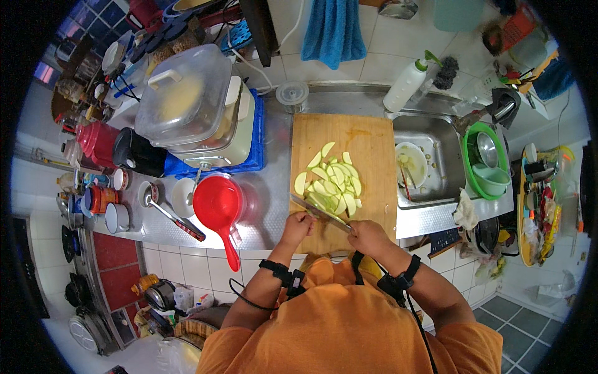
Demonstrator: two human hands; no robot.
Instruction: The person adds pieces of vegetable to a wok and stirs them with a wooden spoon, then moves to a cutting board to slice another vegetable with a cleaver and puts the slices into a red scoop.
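My right hand (371, 238) grips the handle of a kitchen knife (322, 212), whose blade slants across the lower part of a wooden cutting board (345, 128). Close beside the blade, on its near side, my left hand (299, 230) has its fingers curled; a small greenish bit shows near the fingertips, but whether they hold it is unclear. Just beyond the blade lies a loose heap of pale green half-round slices (338, 175), probably zucchini. Several slices are spread at the heap's far and left edges. The blade hides part of the nearest slices.
Left of the board, a red ladle (218, 201) overhangs the counter's front edge, near a white bowl (183, 197). A lidded steamer (187, 103) stands behind. On the right, a steel sink (441, 159) holds a bowl (411, 163); a green basin (472, 180) sits beside it.
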